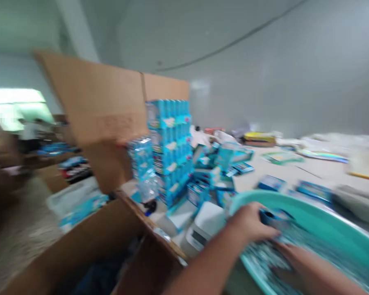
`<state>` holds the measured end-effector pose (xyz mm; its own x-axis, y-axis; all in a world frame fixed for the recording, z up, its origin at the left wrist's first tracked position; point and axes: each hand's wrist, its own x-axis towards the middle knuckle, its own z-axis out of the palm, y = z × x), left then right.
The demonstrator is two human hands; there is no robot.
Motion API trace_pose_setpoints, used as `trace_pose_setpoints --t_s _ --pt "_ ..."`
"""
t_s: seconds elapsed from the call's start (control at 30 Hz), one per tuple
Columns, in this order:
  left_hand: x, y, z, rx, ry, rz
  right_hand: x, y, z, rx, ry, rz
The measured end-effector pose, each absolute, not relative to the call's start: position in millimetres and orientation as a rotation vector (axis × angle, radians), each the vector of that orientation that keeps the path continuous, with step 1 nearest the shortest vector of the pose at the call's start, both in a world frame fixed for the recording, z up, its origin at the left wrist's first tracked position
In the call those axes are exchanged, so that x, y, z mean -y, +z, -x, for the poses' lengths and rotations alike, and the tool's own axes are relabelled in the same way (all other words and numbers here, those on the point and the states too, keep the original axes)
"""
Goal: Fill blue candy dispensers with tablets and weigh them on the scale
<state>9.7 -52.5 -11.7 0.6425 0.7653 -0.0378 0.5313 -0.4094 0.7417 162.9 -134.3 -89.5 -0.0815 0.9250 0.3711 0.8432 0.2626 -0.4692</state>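
Head view, motion-blurred, left hand [252, 224] gripping blue box [275, 216], right hand [290, 262] unclear, labels unreadable

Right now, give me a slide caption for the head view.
Both hands reach into a teal basin, the left hand on a small blue box, beside stacked blue boxes and open cartons.

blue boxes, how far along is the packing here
Done, it seems: a tall stack of blue boxes stands between the raised cardboard flaps. In hand: the left hand grips a small blue box over the teal basin; the right hand is down among the small items in it, grip blurred. Left: loose boxes on the table, and the basin looks far from empty.
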Motion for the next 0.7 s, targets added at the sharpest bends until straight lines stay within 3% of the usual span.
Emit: trace_pose_setpoints --t_s 0.1,0.33,0.5,0.7 --pt "41.4 -3.5 -21.6 -0.843 0.346 -2.149 164.2 -58.5 -164.8 1.851 0.581 1.685" --pt "-7.6 -3.3 -51.9 -0.533 0.074 -2.282 147.9 12.1 -180.3 1.218 0.865 1.603" --pt "-16.4 -9.4 -44.4 -0.424 0.012 -2.225 132.6 33.6 -182.0 0.919 0.868 1.248" --pt "-9.6 -6.7 -40.6 -0.364 0.026 -2.243 87.2 24.9 -166.9 0.711 0.707 1.018"
